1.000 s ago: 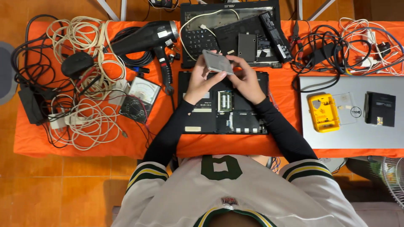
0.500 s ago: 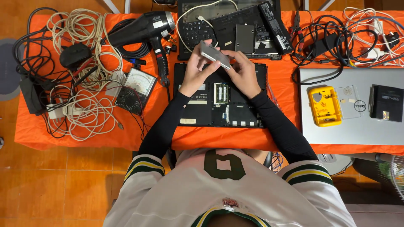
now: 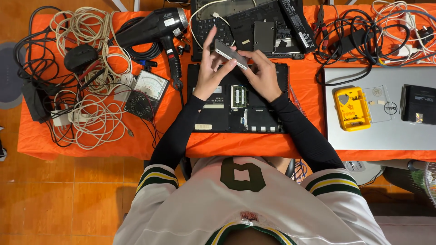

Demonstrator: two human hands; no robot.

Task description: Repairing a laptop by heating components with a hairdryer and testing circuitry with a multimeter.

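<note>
Single head view, straight down, high above orange table (image 3: 91,145), whole worktop visible.

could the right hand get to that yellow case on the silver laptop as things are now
Probably not straight away. The path looks free: the yellow case lies uncovered on the silver laptop, to the right of the right hand. But that hand, with the left hand, holds the flat grey drive.

Bright even overhead light, soft shadows, sharp focus, slight edge distortion.

Top edge cuts off keyboard laptop (image 3: 247,27); fan (image 3: 429,181) cropped right.
</note>
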